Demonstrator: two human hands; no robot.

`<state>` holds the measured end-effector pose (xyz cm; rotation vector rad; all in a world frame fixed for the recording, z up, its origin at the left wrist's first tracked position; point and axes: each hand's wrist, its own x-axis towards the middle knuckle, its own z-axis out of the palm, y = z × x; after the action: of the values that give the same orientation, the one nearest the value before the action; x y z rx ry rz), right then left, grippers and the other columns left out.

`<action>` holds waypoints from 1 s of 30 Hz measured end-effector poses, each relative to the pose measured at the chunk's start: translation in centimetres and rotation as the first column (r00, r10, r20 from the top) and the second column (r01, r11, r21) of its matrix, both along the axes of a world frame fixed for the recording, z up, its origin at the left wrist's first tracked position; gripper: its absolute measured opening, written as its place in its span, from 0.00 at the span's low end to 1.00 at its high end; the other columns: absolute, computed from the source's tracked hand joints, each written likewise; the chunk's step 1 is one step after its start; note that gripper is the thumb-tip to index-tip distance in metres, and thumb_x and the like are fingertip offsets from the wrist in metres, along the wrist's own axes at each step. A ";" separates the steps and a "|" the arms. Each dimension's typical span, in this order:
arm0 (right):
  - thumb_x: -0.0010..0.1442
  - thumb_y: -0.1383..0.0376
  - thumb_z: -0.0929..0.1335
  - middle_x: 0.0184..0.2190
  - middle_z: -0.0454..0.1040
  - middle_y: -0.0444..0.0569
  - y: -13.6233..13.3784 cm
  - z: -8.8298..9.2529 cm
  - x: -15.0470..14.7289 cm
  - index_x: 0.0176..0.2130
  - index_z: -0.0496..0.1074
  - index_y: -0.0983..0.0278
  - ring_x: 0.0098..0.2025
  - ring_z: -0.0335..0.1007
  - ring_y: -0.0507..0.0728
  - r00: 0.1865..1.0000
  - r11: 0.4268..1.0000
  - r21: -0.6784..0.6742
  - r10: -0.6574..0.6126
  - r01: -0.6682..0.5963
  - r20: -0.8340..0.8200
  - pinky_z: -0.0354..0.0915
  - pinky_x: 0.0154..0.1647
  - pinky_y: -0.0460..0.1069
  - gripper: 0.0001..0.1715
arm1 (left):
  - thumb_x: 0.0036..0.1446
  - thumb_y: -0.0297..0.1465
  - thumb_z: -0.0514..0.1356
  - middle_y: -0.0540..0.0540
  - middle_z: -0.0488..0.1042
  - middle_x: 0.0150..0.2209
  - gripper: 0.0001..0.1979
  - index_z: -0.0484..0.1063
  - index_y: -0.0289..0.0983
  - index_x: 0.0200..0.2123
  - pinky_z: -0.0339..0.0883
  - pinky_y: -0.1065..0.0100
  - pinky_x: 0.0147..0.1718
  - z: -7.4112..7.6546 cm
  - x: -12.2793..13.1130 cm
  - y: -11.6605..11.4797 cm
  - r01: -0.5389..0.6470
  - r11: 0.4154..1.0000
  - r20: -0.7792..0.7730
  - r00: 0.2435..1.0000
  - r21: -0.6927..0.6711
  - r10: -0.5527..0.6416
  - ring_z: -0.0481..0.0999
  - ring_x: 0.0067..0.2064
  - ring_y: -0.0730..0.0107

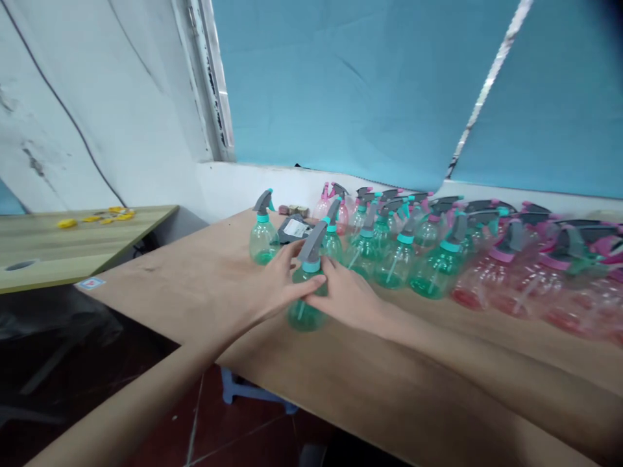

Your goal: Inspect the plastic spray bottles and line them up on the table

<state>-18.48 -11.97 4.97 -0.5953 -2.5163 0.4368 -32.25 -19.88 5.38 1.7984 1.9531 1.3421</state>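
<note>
A green spray bottle (305, 311) with a grey trigger head and teal collar stands on the brown table (204, 279). My left hand (280, 282) wraps round its left side, thumb across the front. My right hand (346, 295) grips its right side, fingers curled near the collar. Both hands hold the same bottle, just in front of a row of similar bottles.
Several green spray bottles (396, 259) and pink ones (511, 272) stand in rows along the table to the right. A single green bottle (263, 237) and a dark packet (294, 228) lie behind. A second desk (73, 240) with yellow pieces stands at left. The floor lies below.
</note>
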 end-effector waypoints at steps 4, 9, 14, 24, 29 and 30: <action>0.52 0.55 0.66 0.45 0.72 0.55 -0.1 -0.2 4.0 0.49 0.65 0.65 0.41 0.72 0.63 0.999 0.999 0.027 0.042 -0.042 0.005 0.66 0.35 0.54 0.27 | 0.54 0.38 0.61 0.46 0.74 0.44 0.19 0.66 0.40 0.49 0.66 0.54 0.49 0.5 5.1 1.6 0.069 0.995 0.056 0.996 0.069 -0.073 0.72 0.48 0.56; 0.52 0.53 0.65 0.42 0.73 0.56 1.3 -0.5 8.6 0.46 0.68 0.67 0.39 0.73 0.63 0.997 0.997 0.068 -0.024 0.018 0.076 0.67 0.36 0.54 0.26 | 0.57 0.35 0.58 0.49 0.76 0.37 0.12 0.68 0.40 0.44 0.70 0.60 0.41 0.2 10.0 3.9 0.150 0.987 0.153 0.976 0.057 -0.157 0.76 0.40 0.62; 0.52 0.52 0.66 0.41 0.73 0.55 3.4 -1.2 13.1 0.46 0.68 0.66 0.38 0.72 0.63 0.993 0.989 0.112 -0.106 0.099 0.054 0.67 0.32 0.54 0.27 | 0.56 0.34 0.59 0.45 0.74 0.45 0.18 0.66 0.42 0.51 0.67 0.56 0.47 0.2 14.1 6.4 0.265 0.964 0.240 0.935 0.016 -0.261 0.74 0.46 0.60; 0.51 0.41 0.67 0.46 0.70 0.58 8.9 -3.3 21.3 0.52 0.63 0.66 0.45 0.69 0.65 0.996 0.996 -0.017 -0.088 0.088 0.019 0.67 0.41 0.58 0.40 | 0.52 0.25 0.55 0.48 0.73 0.41 0.17 0.67 0.41 0.46 0.68 0.63 0.43 -0.1 19.9 12.6 0.423 0.905 0.278 0.866 0.036 -0.416 0.73 0.43 0.64; 0.59 0.45 0.63 0.52 0.68 0.58 11.4 -5.9 25.0 0.55 0.60 0.63 0.52 0.66 0.64 0.991 0.982 -0.170 -0.066 0.085 0.112 0.64 0.50 0.60 0.34 | 0.50 0.26 0.54 0.51 0.73 0.33 0.17 0.66 0.44 0.44 0.69 0.65 0.36 0.5 20.2 13.7 0.423 0.904 0.239 0.886 -0.067 -0.397 0.74 0.37 0.65; 0.59 0.45 0.63 0.53 0.67 0.57 11.8 -6.4 25.4 0.56 0.60 0.63 0.54 0.64 0.64 0.991 0.981 -0.181 -0.053 0.075 0.125 0.62 0.53 0.59 0.33 | 0.49 0.26 0.54 0.52 0.73 0.32 0.17 0.66 0.44 0.45 0.69 0.65 0.36 0.7 20.3 13.8 0.428 0.901 0.229 0.886 -0.073 -0.402 0.74 0.36 0.65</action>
<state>6.88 -0.15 -1.45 -0.7928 -2.5787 0.6335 -11.99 -6.12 6.08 1.7994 1.4033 1.1815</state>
